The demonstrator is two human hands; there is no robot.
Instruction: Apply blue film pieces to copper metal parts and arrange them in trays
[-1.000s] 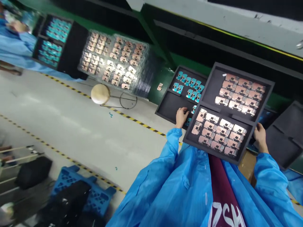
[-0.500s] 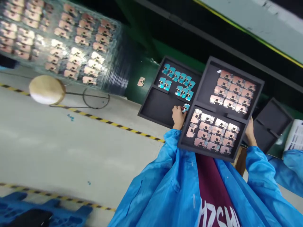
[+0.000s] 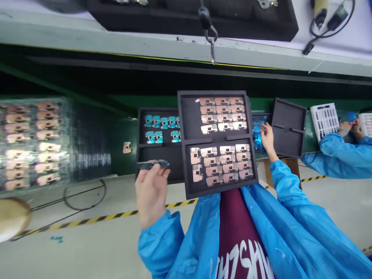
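My left hand (image 3: 152, 190) is raised in front of the lower left black tray (image 3: 142, 155). Its fingers pinch a thin circuit board (image 3: 152, 164), seen nearly edge-on. Rows of blue-faced circuit boards (image 3: 154, 136) lie in that tray. Partly over it sits another black tray (image 3: 186, 151) with copper-coloured circuit boards (image 3: 228, 161) in two compartments. Right of this tray, my right hand (image 3: 267, 140) reaches over a heap of shiny blue pieces (image 3: 257, 135). Its fingers are bent together at the heap; whatever they hold is too small to make out.
At left, a clear-covered stack (image 3: 65, 147) bears rows of copper-coloured boards beside a single loose board (image 3: 127, 147). A tilted black tray (image 3: 287, 143) lies right of my right hand. Further right, a co-worker's hands (image 3: 345, 128) work near a white tray (image 3: 324, 118). A metal hook (image 3: 212, 38) hangs above.
The view has turned and moved right. My left hand has lifted a board out of the lower left tray. My right hand has left the upper tray's edge for the blue heap.
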